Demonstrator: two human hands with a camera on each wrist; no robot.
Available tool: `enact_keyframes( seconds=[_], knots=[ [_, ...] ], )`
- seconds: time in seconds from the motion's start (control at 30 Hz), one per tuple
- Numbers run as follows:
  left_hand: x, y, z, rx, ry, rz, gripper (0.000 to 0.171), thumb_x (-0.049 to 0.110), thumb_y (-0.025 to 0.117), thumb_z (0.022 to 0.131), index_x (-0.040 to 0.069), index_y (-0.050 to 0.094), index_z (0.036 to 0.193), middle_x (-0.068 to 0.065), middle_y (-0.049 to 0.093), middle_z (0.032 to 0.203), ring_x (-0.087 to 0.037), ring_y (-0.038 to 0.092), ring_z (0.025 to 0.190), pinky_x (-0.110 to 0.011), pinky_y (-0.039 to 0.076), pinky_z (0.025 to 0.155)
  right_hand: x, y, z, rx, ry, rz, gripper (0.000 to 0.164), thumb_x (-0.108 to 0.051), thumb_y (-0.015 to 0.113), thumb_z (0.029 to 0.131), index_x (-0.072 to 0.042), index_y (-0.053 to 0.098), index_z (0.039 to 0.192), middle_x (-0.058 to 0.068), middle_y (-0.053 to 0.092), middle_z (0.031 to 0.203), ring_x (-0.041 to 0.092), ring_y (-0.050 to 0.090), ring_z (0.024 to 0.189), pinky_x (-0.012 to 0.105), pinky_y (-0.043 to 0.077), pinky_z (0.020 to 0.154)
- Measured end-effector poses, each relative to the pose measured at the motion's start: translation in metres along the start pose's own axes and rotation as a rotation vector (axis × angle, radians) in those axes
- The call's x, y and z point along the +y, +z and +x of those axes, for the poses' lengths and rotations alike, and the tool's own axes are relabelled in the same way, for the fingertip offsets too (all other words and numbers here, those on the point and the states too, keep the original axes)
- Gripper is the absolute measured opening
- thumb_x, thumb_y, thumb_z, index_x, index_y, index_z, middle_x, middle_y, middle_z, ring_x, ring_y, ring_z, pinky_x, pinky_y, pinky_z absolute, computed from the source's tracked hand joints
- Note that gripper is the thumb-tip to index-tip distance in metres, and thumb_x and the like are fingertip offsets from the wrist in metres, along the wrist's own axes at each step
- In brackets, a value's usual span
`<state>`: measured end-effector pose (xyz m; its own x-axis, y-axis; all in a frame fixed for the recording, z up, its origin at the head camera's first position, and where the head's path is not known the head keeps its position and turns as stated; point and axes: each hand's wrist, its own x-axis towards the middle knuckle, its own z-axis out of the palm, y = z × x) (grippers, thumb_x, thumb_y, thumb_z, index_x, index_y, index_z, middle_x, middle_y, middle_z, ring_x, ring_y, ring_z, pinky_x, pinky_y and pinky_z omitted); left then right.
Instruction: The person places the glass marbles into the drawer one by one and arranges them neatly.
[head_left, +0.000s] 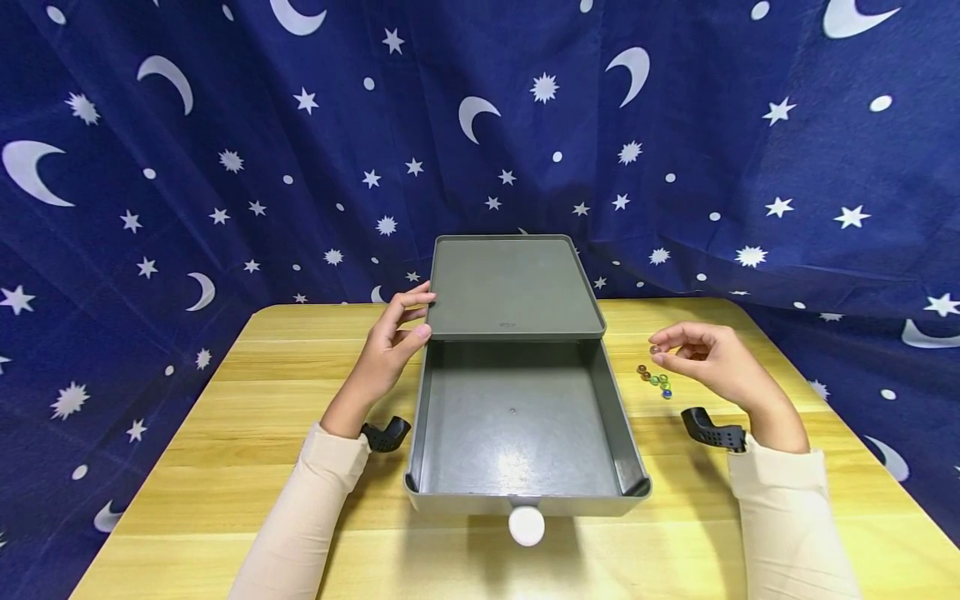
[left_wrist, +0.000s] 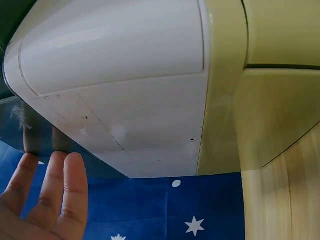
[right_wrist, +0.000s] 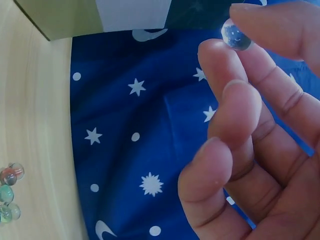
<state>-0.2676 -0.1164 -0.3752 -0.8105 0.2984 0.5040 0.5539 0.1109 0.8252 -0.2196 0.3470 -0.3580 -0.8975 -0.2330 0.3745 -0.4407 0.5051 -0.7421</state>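
A grey box (head_left: 517, 283) stands on the table with its drawer (head_left: 513, 417) pulled out toward me; the drawer's inside shows bare, and a round white knob (head_left: 527, 526) is on its front. My left hand (head_left: 386, 354) rests against the box's left side near the top, its fingers fairly straight; their fingertips (left_wrist: 72, 162) reach a dark panel in the left wrist view. Right of the box, my right hand (head_left: 708, 362) pinches a clear marble (right_wrist: 236, 35) between thumb and index finger, above the table. Below it lie several loose marbles (head_left: 655, 380), brown, green and blue.
The light wooden table (head_left: 300, 500) carries the box and the marbles. A blue curtain (head_left: 375, 125) with white moons and stars hangs behind the table. Black wrist mounts (head_left: 712, 431) stick out beneath my wrists.
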Motion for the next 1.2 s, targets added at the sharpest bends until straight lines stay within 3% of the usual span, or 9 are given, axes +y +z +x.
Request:
enact_keyframes(
  seconds=[0.23,0.47,1.0,1.2],
  knots=[
    [0.0,0.0,0.0,0.003,0.001,-0.001,0.049,0.016,0.057,0.101,0.0,0.053,0.146,-0.016,0.042,0.169,-0.042,0.052,0.141,-0.052,0.044,0.102,-0.013,0.004,0.001,0.014,-0.049,-0.024,0.017,0.013,0.077,0.089,0.006,0.075,0.104,-0.016,0.076,0.094,0.005,0.064,0.069,0.015,0.05,0.064],
    [0.0,0.0,0.0,0.002,0.003,-0.002,0.048,0.015,0.057,0.101,0.0,0.053,0.146,-0.016,0.042,0.169,-0.041,0.052,0.141,-0.052,0.044,0.102,-0.024,0.005,0.0,0.01,-0.076,-0.041,0.017,0.011,0.078,0.089,0.008,0.074,0.105,-0.018,0.076,0.094,0.005,0.065,0.07,0.015,0.05,0.064],
    [0.001,0.001,0.0,0.001,0.004,-0.004,0.049,0.016,0.057,0.101,-0.001,0.053,0.147,-0.016,0.042,0.169,-0.042,0.052,0.141,-0.045,0.045,0.101,-0.05,0.009,-0.004,0.033,-0.139,-0.103,0.025,0.017,0.08,0.082,-0.001,0.078,0.1,-0.017,0.074,0.089,0.004,0.061,0.07,0.013,0.047,0.066],
    [0.001,0.001,0.0,0.004,0.003,-0.006,0.048,0.015,0.057,0.101,-0.001,0.053,0.146,-0.017,0.042,0.169,-0.043,0.052,0.141,-0.039,0.045,0.101,-0.06,0.011,-0.007,0.034,-0.199,-0.116,0.029,0.019,0.08,0.08,-0.002,0.078,0.101,-0.015,0.075,0.086,0.005,0.06,0.067,0.015,0.046,0.063]
  ],
)
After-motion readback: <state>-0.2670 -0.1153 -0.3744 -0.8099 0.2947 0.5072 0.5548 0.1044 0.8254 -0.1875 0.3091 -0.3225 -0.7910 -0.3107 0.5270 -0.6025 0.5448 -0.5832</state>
